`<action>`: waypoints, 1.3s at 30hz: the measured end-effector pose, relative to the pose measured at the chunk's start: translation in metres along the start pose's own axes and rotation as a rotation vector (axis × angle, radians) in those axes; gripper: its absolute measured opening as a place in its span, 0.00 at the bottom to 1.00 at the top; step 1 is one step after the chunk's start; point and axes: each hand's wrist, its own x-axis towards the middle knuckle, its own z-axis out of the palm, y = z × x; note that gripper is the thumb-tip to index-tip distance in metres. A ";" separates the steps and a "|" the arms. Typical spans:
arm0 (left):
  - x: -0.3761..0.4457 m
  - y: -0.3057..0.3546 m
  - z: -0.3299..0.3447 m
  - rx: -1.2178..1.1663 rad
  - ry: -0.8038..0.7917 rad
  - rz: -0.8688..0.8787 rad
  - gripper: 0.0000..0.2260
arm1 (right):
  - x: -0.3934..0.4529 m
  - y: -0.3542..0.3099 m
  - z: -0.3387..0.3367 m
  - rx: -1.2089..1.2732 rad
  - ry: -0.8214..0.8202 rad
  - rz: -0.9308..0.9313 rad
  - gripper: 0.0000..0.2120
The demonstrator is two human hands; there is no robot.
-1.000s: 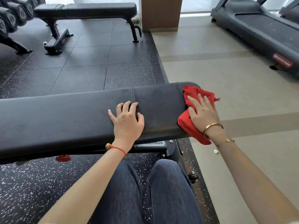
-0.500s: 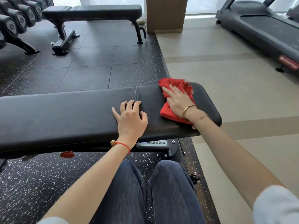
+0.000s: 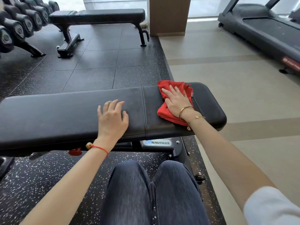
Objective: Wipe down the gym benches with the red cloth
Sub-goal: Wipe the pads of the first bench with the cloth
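Half the red cloth [image 3: 168, 113] hides beneath right hand [image 3: 176, 101].

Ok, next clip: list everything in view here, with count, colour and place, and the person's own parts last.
near bench: one, black, across the foreground, Nautilus label on its frame
red cloth: one, on the near bench's right end
far bench: one, black, top left
dumbbells: one row, black, racked at far left; count unclear
treadmill: one, dark grey, top right
column: one, brown, top centre
rubber floor: black, speckled, left
smooth floor: beige, right
left hand: fingers spread, resting on the near bench
right hand: flat, pressing the red cloth
legs: two, dark blue jeans, bottom centre
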 end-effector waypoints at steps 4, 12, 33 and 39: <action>-0.002 -0.043 -0.007 0.065 -0.003 -0.131 0.18 | 0.023 -0.030 0.007 0.015 -0.028 -0.009 0.25; -0.002 -0.049 -0.006 0.045 0.004 -0.183 0.17 | 0.013 -0.123 0.031 -0.041 -0.076 -0.286 0.25; -0.002 -0.054 -0.003 0.050 0.018 -0.175 0.19 | 0.019 -0.161 0.043 0.038 -0.068 -0.353 0.25; -0.003 -0.055 -0.003 0.027 0.026 -0.171 0.21 | -0.024 -0.125 0.034 0.106 -0.012 -0.411 0.24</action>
